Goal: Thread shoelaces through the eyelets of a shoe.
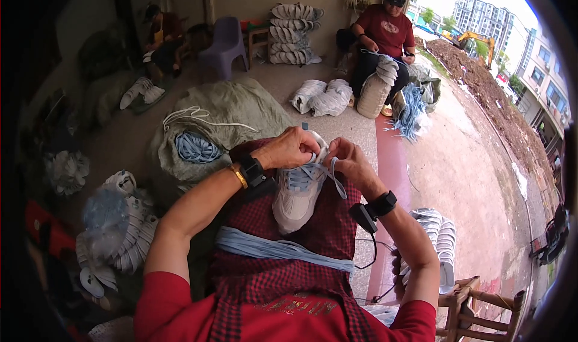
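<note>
A white and pale grey sneaker (295, 205) lies on my lap, its toe pointing toward me, with a light blue shoelace (301, 174) threaded through its eyelets. My left hand (290, 148) is closed in a pinch on the lace at the upper left of the shoe opening. On the other side my right hand (349, 159) pinches the lace too, and a loop of it hangs below the fingers. The fingertips of both hands are partly hidden. Across my checked apron lies a bundle of light blue laces (283, 249).
A green sack (241, 104) with coiled blue laces (197, 147) lies ahead. Stacked shoes stand left (129, 233) and right (436, 239), near a wooden stool (475, 309). A seated person (388, 35) handles shoes ahead right; another sits far left. A purple chair (224, 47) stands behind.
</note>
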Demonstrator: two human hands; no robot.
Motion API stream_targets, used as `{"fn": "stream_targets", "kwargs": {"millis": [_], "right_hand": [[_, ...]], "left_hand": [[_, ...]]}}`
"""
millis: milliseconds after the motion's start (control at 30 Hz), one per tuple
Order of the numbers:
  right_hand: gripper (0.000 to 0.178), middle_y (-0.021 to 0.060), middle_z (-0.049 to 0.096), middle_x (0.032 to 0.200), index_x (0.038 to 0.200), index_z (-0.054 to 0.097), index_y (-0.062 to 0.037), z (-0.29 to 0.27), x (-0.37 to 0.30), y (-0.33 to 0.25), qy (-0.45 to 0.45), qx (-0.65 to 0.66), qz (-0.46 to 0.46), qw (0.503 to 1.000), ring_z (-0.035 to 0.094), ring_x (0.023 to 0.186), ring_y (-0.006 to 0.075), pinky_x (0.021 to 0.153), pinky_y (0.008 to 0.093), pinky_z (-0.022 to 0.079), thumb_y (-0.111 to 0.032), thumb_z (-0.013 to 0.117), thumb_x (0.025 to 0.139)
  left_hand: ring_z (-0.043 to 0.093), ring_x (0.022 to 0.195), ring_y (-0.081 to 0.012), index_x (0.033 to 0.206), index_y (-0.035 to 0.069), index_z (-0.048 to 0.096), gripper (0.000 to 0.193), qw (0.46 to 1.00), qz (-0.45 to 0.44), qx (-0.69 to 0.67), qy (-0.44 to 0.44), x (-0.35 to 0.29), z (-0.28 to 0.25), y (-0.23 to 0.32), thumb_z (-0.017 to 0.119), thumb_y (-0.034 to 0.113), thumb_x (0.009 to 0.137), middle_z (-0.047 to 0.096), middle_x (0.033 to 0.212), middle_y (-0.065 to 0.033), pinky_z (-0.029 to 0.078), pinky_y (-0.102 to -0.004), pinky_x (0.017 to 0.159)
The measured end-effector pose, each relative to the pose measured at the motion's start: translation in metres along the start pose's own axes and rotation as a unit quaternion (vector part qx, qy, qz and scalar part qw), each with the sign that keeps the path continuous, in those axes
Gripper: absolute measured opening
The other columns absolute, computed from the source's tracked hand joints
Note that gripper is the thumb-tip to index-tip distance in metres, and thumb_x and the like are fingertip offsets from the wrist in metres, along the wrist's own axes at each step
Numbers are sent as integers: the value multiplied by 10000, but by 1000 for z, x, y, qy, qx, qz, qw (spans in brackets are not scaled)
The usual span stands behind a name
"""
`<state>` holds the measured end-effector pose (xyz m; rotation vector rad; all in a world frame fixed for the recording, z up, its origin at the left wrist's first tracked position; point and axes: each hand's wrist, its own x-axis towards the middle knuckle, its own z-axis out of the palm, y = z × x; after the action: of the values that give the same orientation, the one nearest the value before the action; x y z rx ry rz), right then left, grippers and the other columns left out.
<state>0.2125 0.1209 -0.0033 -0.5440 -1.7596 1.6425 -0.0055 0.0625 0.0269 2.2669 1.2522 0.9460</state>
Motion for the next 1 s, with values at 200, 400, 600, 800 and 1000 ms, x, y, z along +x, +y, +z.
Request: {"fn": "stream_targets", "kwargs": {"millis": [200,400,600,800,1000], "right_hand": [[256,26,658,803,970,571,-35,15,12,9,58,-161,-15,985,595,658,95,559,240,457,35,645,736],[331,97,722,772,1048,670,-23,6,9,-16,14,-271,-11,962,669,659,149,594,318,525,-78,773,738],[301,150,685,708,1055,669,-48,18,-1,-18,46,-365,-84,926,677,626,211,567,370,497,-234,758,836],[170,204,692,838,1049,632,-6,14,0,-8,31,-363,-166,916,701,811,373,698,433,528,-116,535,962],[234,186,695,839,1110,660,-2,13,-6,3,59,-340,-216,913,709,781,309,703,381,539,-159,532,992]], "left_hand": [[556,662,-128,921,39,758,224,1000,-7,-8,-9,-3,-1,-1,641,56,731,621,744,-50,460,-293,626],[572,649,-151,884,17,747,202,999,-40,7,-24,1,-5,3,654,82,717,640,719,-75,481,-298,642],[681,830,-402,794,6,711,159,990,-5,139,4,1,-5,5,581,55,718,700,808,-218,548,-458,788],[630,919,-398,791,33,652,91,953,-21,284,107,-24,-69,-39,583,30,731,643,884,-195,516,-475,836],[627,895,-400,794,11,657,109,942,-62,297,145,-55,-71,-47,565,-3,737,645,876,-200,517,-467,815]]}}
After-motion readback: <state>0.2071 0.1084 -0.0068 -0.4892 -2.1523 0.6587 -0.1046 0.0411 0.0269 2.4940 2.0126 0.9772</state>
